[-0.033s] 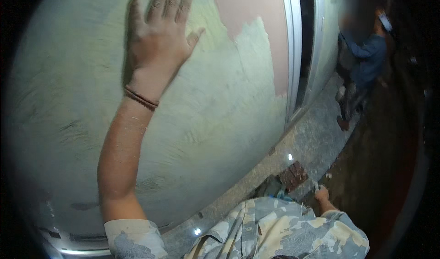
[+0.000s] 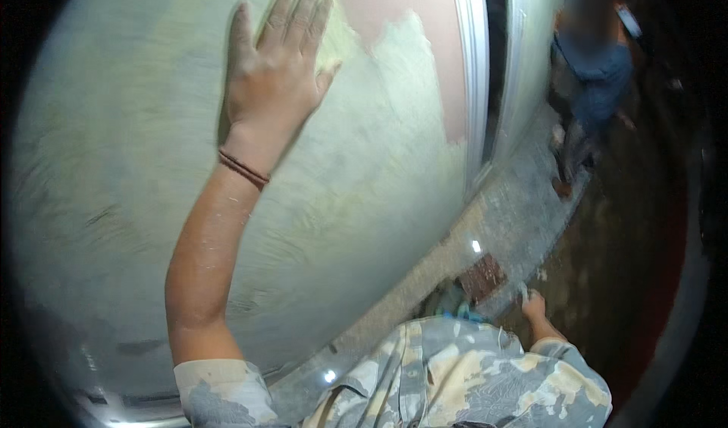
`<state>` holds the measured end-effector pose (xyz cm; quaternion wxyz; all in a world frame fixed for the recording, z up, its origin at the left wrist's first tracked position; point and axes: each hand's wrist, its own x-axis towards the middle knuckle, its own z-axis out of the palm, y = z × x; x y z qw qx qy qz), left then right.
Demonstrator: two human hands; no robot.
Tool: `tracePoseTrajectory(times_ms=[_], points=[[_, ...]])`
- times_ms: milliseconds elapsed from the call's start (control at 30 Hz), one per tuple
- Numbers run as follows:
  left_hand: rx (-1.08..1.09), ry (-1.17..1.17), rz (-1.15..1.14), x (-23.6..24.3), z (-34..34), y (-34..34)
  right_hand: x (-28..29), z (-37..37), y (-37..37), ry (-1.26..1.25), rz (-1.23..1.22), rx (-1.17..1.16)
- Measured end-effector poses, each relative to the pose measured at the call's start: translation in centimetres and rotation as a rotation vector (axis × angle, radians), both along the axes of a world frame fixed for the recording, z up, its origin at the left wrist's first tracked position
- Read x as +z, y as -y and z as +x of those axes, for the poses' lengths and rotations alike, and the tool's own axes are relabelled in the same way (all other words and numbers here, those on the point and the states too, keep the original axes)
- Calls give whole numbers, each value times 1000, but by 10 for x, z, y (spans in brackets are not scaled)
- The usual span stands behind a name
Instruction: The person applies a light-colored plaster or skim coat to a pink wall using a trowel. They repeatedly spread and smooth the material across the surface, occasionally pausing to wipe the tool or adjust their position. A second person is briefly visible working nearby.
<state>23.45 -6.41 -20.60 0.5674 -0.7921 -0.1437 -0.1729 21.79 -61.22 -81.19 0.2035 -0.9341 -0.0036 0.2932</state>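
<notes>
My left hand (image 2: 277,83) lies flat with fingers spread on the wall (image 2: 364,170). That wall is coated in pale greenish, streaky filler, and a pink patch (image 2: 394,3) borders the coating beside a white frame. A brown cord bracelet (image 2: 244,169) circles my left wrist, and pale specks dot the forearm. Low on the right, away from the wall, my right hand (image 2: 535,305) is closed around a small pale grey object (image 2: 523,292), too small and blurred to name.
A white door or window frame (image 2: 474,72) stands right of the pink patch. Farther along is another person (image 2: 599,87) in a blue top. Below runs a grey concrete ledge (image 2: 523,193) with a reddish-brown block (image 2: 483,278); dark ground (image 2: 599,253) lies beyond its edge.
My left hand appears slightly lower and farther right, still flat on the wall, while the whole view has shifted. My right hand still grips the small object. The other person's pose has changed.
</notes>
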Motion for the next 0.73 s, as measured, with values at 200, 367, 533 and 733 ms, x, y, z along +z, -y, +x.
tracePoseTrajectory(times_ms=[200,367,533,733], points=[[-195,-477,-213,-188,-15,-16,17,-16,-2,168,238,-200],[-302,-594,-959,-270,-55,-15,31,-83,24,-1,67,-323],[-530,-187,-1314,-316,-132,-26,27,-140,77,-243,-261,-312],[-48,19,-1713,-428,-204,3,-9,-110,85,-321,-293,-280]])
